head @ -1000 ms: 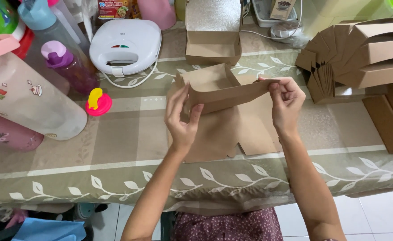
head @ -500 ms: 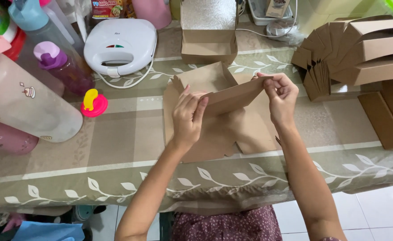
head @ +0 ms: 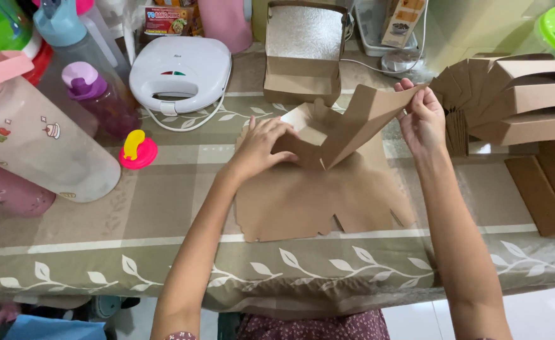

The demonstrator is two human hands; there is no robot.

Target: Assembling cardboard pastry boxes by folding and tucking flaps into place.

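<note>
A flat brown cardboard box blank [head: 309,201] lies on the table in front of me, its far part partly folded up. My left hand [head: 262,146] presses on the blank near the fold, fingers bent over a low cardboard wall. My right hand [head: 421,116] pinches the upper end of a long cardboard flap [head: 359,119] and holds it lifted, slanting up to the right.
A folded open box with a silvery lining [head: 304,53] stands behind the blank. A stack of folded boxes [head: 510,101] fills the right side. A white sandwich maker [head: 180,70], bottles [head: 98,97], a large pale jug [head: 35,151] and a pink-yellow lid [head: 137,151] sit left.
My right hand has swung the flap up and to the right. My left hand has dropped from the flap onto the blank, and the blank now lies flatter on the table.
</note>
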